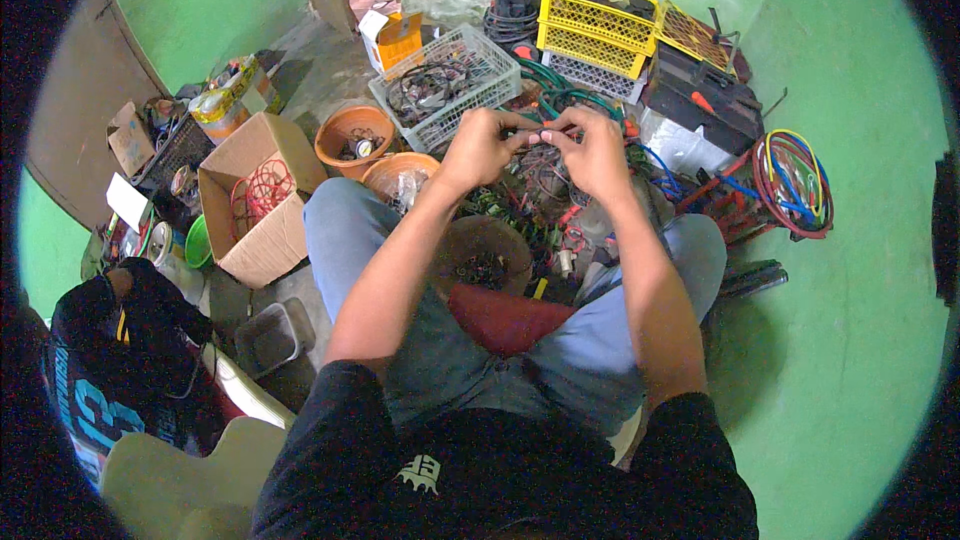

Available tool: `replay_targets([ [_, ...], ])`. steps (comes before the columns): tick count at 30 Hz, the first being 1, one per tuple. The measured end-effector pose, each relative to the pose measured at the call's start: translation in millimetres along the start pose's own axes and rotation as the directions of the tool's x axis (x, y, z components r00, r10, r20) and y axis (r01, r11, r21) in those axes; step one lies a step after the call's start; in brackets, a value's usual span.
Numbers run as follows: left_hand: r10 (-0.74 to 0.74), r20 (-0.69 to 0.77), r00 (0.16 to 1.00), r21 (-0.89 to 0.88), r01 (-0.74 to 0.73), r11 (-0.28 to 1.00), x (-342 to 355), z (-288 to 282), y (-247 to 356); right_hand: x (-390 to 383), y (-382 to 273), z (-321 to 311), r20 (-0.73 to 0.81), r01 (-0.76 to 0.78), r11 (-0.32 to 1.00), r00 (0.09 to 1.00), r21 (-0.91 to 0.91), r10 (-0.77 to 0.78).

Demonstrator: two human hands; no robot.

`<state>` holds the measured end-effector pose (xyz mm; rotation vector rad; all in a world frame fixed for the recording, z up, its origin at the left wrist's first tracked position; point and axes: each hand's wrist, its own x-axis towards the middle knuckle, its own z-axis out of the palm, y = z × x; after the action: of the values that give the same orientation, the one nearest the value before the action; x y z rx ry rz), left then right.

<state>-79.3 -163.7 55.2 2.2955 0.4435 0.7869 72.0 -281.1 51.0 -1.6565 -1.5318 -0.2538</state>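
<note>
My left hand and my right hand meet in front of me, fingertips nearly touching. Both are closed in a pinch on a short, thin, dark piece that looks like wire; its ends are hidden by my fingers. Under the hands lies a tangled heap of wires and small parts on the floor between my knees. A brown tub with dark bits inside stands nearest to me, below the left hand.
Left of me are orange pots, a cardboard box with red wire, and a chair. Ahead stand a grey crate of cables and stacked yellow crates. At right are a black toolbox and coiled coloured hoses.
</note>
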Motion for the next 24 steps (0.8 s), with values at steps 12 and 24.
replay_targets([
  [12,0.129,-0.024,0.991,-0.043,-0.13,0.991,2.8,-6.4,-1.0,5.6,-12.9,-11.7,0.52,-0.665,0.232,0.717,0.71,0.464],
  [24,0.091,0.05,0.995,-0.107,-0.085,0.991,2.6,-5.5,-6.3,-0.6,-6.2,-16.2,0.581,-0.687,0.49,0.722,0.537,0.376],
])
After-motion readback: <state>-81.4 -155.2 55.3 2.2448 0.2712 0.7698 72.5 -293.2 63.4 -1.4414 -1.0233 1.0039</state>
